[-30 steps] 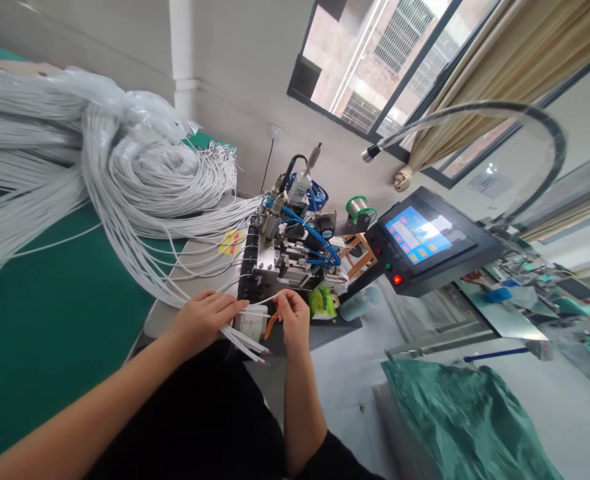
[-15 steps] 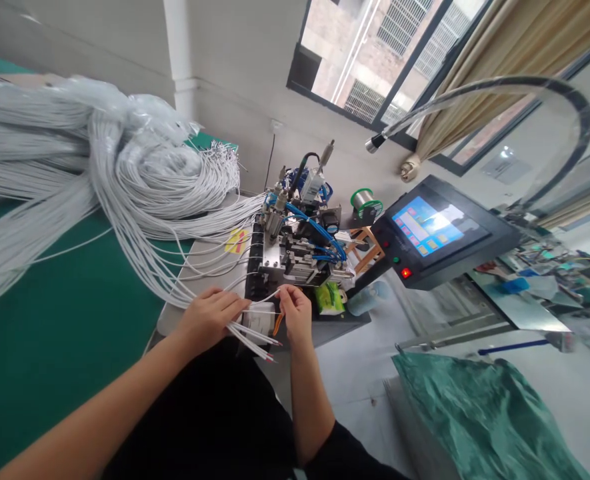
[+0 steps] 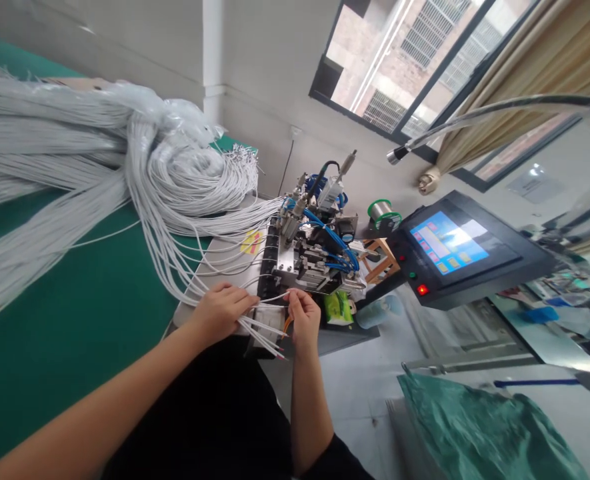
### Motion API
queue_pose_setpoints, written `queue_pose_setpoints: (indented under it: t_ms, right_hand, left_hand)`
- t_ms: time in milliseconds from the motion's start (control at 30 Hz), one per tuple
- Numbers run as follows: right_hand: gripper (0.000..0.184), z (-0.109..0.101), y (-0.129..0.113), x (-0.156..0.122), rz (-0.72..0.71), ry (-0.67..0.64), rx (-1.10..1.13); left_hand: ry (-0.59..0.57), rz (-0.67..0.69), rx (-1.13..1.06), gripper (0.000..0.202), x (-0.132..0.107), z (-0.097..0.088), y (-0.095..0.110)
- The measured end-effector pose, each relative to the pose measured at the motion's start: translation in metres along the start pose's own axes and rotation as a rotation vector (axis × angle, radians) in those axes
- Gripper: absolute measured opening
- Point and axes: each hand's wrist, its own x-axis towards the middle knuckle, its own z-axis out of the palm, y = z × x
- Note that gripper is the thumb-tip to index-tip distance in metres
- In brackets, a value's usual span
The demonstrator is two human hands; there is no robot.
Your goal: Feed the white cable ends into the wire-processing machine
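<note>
Pinching a cable [image 3: 275, 298] near its tip beside the machine [image 3: 315, 257], the right hand [image 3: 305, 316] faces the left hand [image 3: 223, 312], clasped over a bundle [image 3: 263, 333] likely light, bendy, best held near its ends.

This is a workshop. White cables [image 3: 195, 167] crowd the green table's [image 3: 112, 287] far edge; a machine [image 3: 317, 243] with air tubes stands past its right edge.

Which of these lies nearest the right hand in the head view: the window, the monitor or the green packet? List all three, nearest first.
1. Green packet: close by, just to the right of the right hand.
2. Monitor: farther right and higher in the view.
3. Window: farthest, at the top of the view.
</note>
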Motion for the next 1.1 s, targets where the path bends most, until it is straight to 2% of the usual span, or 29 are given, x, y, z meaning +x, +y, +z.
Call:
queue_pose_setpoints:
  t_ms: [267, 567, 833, 933, 1100]
  right_hand:
    - [0.038, -0.001, 0.004, -0.001, -0.027, 0.068, -0.172]
    - [0.039, 0.001, 0.002, 0.001, 0.020, -0.028, -0.040]
    - [0.031, -0.005, -0.002, 0.006, 0.134, -0.139, 0.016]
    - [0.028, -0.008, -0.004, 0.009, 0.124, -0.133, -0.088]
    - [0.022, -0.012, -0.001, 0.012, -0.024, -0.118, -0.360]
  left_hand:
    - [0.012, -0.019, -0.017, 0.016, 0.005, -0.004, 0.002]
    - [-0.062, -0.051, -0.006, 0.017, 0.003, -0.002, 0.002]
    - [-0.118, -0.100, 0.048, 0.024, 0.003, -0.008, 0.001]
    - [-0.130, -0.044, 0.044, 0.039, 0.003, -0.008, 0.000]
    - [-0.111, 0.005, 0.058, 0.041, 0.003, -0.005, -0.001]
